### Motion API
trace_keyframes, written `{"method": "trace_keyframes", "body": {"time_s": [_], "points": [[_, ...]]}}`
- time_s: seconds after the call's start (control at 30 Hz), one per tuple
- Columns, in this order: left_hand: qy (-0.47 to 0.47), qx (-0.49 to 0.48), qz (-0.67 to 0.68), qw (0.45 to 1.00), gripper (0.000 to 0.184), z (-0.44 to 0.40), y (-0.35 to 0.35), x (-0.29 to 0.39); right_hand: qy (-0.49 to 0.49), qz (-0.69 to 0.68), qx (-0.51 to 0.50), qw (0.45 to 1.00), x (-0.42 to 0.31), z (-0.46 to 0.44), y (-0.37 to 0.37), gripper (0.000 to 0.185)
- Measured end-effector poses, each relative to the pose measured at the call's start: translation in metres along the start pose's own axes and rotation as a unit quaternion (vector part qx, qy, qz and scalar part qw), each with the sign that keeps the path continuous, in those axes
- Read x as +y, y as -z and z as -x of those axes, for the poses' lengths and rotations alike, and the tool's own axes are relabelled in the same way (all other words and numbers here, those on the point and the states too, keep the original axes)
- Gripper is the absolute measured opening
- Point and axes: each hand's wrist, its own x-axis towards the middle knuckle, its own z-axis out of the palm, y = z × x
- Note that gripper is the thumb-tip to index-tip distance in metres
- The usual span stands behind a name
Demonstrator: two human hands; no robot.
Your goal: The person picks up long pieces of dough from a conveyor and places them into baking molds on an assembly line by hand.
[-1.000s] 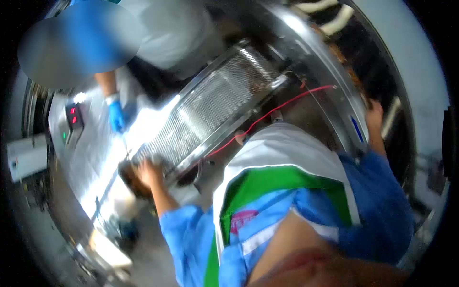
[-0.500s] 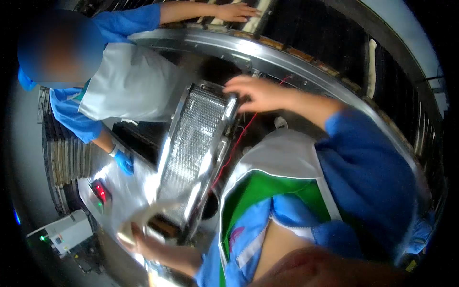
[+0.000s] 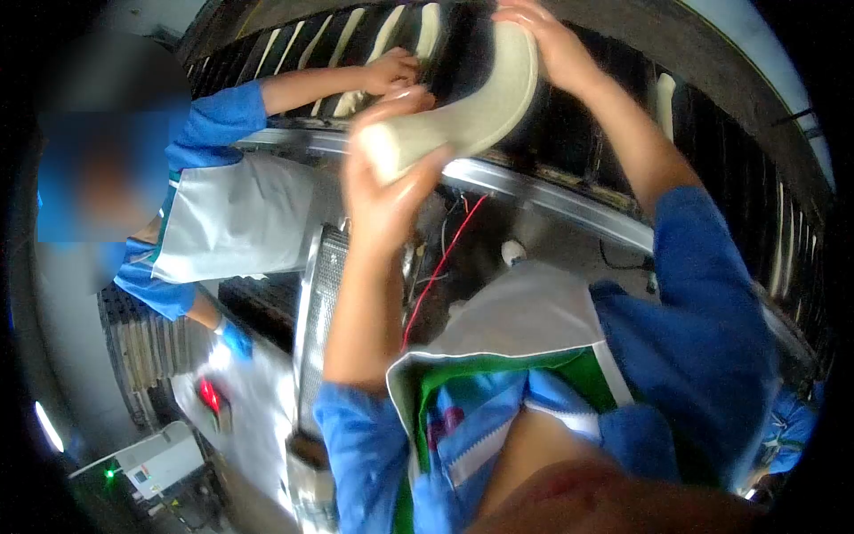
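Observation:
A long cream-coloured dough-like strip hangs bent in a curve between my two hands, above the row of black slots. My left hand is wrapped round its lower-left end, thumb on one side and fingers on the other. At the upper end, my right hand holds it with the fingers laid over the tip, partly cut off by the frame's edge. Beyond the strip are black slots, several of them with similar pale strips in them.
A co-worker's bare hand reaches to the slots close by my left hand; their gloved hand is over a metal table. A metal mesh conveyor, red cable and metal rim lie below my arms.
My left hand has risen from the conveyor's near end to the slots with the pale strip. My right hand, empty before, has moved up and taken the strip's other end.

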Motion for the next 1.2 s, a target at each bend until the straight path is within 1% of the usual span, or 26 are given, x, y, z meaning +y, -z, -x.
{"method": "trace_keyframes", "body": {"time_s": [0.03, 0.1, 0.13, 0.17, 0.23, 0.27, 0.3, 0.33, 0.37, 0.43, 0.53, 0.57, 0.63, 0.67, 0.7, 0.77, 0.8, 0.9, 0.93, 0.97, 1.0, 1.03, 1.1, 1.13, 1.17, 1.2], "points": [[0.046, -0.053, -0.175, 0.982, 0.055, -0.009, -0.003, -0.025, 0.012, 0.042, 0.013, 0.999, 0.056, 0.007, -0.032, 0.051], [0.059, -0.09, -0.267, 0.958, 0.055, -0.001, 0.005, -0.101, -0.143, 0.156, -0.137, 0.968, 0.097, 0.023, -0.054, 0.053], [-0.004, -0.096, -0.256, 0.962, 0.056, 0.012, 0.008, -0.125, -0.149, 0.131, -0.173, 0.965, 0.109, 0.031, -0.06, 0.052], [0.054, -0.076, -0.345, 0.934, 0.055, 0.029, 0.014, -0.122, -0.155, 0.105, -0.21, 0.96, 0.115, 0.039, -0.07, 0.051], [0.093, -0.067, -0.343, 0.933, 0.053, 0.067, 0.061, -0.15, -0.093, 0.088, -0.275, 0.953, 0.102, 0.033, -0.106, 0.049], [0.272, 0.01, -0.209, 0.939, 0.05, 0.093, 0.084, -0.163, -0.083, 0.093, -0.309, 0.943, 0.099, 0.028, -0.124, 0.049], [0.25, 0.019, -0.255, 0.934, 0.044, 0.116, 0.116, -0.179, -0.072, 0.101, -0.339, 0.933, 0.095, 0.019, -0.145, 0.05], [0.354, 0.064, -0.301, 0.883, 0.044, 0.132, 0.093, -0.174, -0.11, 0.161, -0.401, 0.895, 0.108, 0.021, -0.13, 0.051], [0.267, 0.052, -0.379, 0.885, 0.042, 0.164, 0.114, -0.186, -0.085, 0.186, -0.441, 0.874, 0.113, 0.015, -0.143, 0.05], [0.417, 0.175, -0.249, 0.857, 0.042, 0.216, 0.147, -0.18, -0.075, 0.235, -0.41, 0.878, 0.123, 0.006, -0.17, 0.038], [0.408, 0.197, -0.347, 0.821, 0.042, 0.244, 0.156, -0.149, -0.048, 0.164, -0.449, 0.877, 0.157, -0.013, -0.203, 0.032], [0.41, 0.202, -0.346, 0.819, 0.042, 0.275, 0.175, -0.159, -0.043, 0.163, -0.451, 0.876, 0.153, -0.016, -0.211, 0.032], [0.462, 0.201, -0.39, 0.771, 0.035, 0.343, 0.223, -0.184, -0.043, 0.08, -0.488, 0.868, 0.114, -0.022, -0.209, 0.036], [0.481, 0.201, -0.402, 0.753, 0.033, 0.363, 0.238, -0.187, -0.011, 0.069, -0.467, 0.882, 0.112, -0.013, -0.222, 0.032], [0.486, 0.288, -0.283, 0.775, 0.03, 0.373, 0.245, -0.185, 0.014, 0.004, -0.466, 0.885, 0.115, -0.013, -0.23, 0.029], [0.486, 0.379, -0.155, 0.772, 0.027, 0.39, 0.264, -0.182, -0.01, -0.039, -0.458, 0.888, 0.111, -0.024, -0.248, 0.028], [0.471, 0.382, -0.201, 0.769, 0.031, 0.402, 0.277, -0.178, 0.0, -0.016, -0.443, 0.897, 0.099, -0.026, -0.253, 0.028], [0.498, 0.431, -0.149, 0.737, 0.047, 0.418, 0.328, -0.157, -0.042, 0.101, -0.41, 0.905, 0.076, -0.027, -0.295, 0.022], [0.54, 0.403, -0.233, 0.701, 0.048, 0.39, 0.331, -0.145, 0.016, 0.203, -0.398, 0.895, 0.088, -0.022, -0.327, 0.015], [0.516, 0.434, -0.261, 0.691, 0.049, 0.416, 0.363, -0.163, -0.035, 0.202, -0.369, 0.907, 0.071, -0.041, -0.333, 0.02], [0.479, 0.445, -0.266, 0.709, 0.05, 0.426, 0.387, -0.176, -0.034, 0.254, -0.32, 0.912, 0.075, -0.047, -0.35, 0.025], [0.504, 0.384, -0.404, 0.66, 0.05, 0.394, 0.377, -0.144, -0.001, 0.221, -0.373, 0.901, 0.041, -0.067, -0.337, 0.029], [0.497, 0.377, -0.471, 0.624, 0.047, 0.358, 0.407, -0.128, -0.026, 0.101, -0.318, 0.942, 0.063, -0.08, -0.371, 0.037], [0.509, 0.394, -0.492, 0.586, 0.048, 0.351, 0.422, -0.128, -0.005, 0.153, -0.331, 0.931, 0.042, -0.098, -0.376, 0.039], [0.519, 0.407, -0.51, 0.552, 0.048, 0.339, 0.446, -0.133, 0.01, 0.134, -0.315, 0.94, 0.068, -0.105, -0.406, 0.043], [0.51, 0.414, -0.533, 0.533, 0.049, 0.336, 0.471, -0.144, -0.057, 0.127, -0.324, 0.936, 0.076, -0.115, -0.423, 0.046]]}}
